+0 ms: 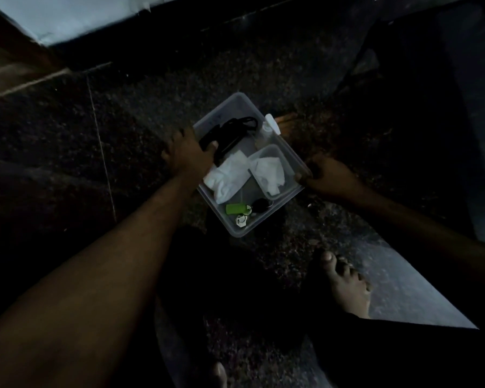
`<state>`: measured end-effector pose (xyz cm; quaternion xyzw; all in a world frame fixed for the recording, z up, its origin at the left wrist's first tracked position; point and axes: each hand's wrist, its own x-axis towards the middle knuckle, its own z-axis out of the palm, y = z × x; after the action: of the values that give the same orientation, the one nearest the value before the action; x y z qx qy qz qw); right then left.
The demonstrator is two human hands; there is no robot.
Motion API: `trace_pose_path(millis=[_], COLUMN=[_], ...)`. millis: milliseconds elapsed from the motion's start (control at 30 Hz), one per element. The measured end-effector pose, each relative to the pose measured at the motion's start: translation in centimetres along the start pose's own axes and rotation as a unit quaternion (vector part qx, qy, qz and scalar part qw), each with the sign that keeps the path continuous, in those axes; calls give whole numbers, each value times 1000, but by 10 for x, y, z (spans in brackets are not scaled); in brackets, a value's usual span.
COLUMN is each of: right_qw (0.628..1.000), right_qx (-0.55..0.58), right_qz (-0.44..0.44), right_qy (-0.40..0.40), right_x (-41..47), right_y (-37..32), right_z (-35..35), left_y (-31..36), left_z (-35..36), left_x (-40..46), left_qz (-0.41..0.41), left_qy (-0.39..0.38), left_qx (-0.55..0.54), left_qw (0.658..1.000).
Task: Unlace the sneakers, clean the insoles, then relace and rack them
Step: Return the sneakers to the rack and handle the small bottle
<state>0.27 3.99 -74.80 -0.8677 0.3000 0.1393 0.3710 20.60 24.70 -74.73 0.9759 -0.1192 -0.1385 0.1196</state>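
Head view: a clear plastic tub (237, 106) is seen at centre on the dark speckled floor (140, 113). Its rim at 9 o'clock is gripped by the left hand (186, 152), whose thumb is hooked inside; the 3 o'clock corner is pinched by the right hand (329, 177). Black laces (235, 127) are coiled inside at 12 o'clock, white cloths (230, 175) at centre, a green tag (235, 208) at 6 o'clock. A bare foot (345, 281) is planted at 5 o'clock. No sneakers can be made out in the gloom.

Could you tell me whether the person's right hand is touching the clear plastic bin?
Touching. The head view shows the right hand gripping the right rim of the clear plastic bin, its fingers curled over the edge.
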Motion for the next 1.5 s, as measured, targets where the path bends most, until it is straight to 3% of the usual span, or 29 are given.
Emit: trace_pose_path(millis=[100,200,367,567,833,933,1100,1300,1500], right_qw=[997,994,968,952,971,960,937,900,879], right_qx=[75,79,187,284,163,174,221,258,318], right_qz=[19,18,97,105,70,78,62,73,93], right_qy=[16,67,139,39,162,206,264,343,342], right_x=[2,5,5,-20,-27,-38,-84,-151,-206], right_y=[3,7,19,9,5,5,-3,-11,-26], right_z=[0,-8,-18,-2,-25,-44,-83,-144,-186], left_y=[2,-4,-12,4,24,37,77,144,196], left_z=[-2,-1,0,-2,-25,-45,-88,-136,-181], left_x=[9,16,21,17,19,17,4,-26,-56], left_qz=[0,17,53,57,122,182,169,247,301], left_qy=[5,-28,-58,-12,55,76,79,80,75], left_qx=[6,-13,-39,-63,-107,-118,-218,-283,-288], left_qw=[1000,999,996,996,985,973,958,923,906])
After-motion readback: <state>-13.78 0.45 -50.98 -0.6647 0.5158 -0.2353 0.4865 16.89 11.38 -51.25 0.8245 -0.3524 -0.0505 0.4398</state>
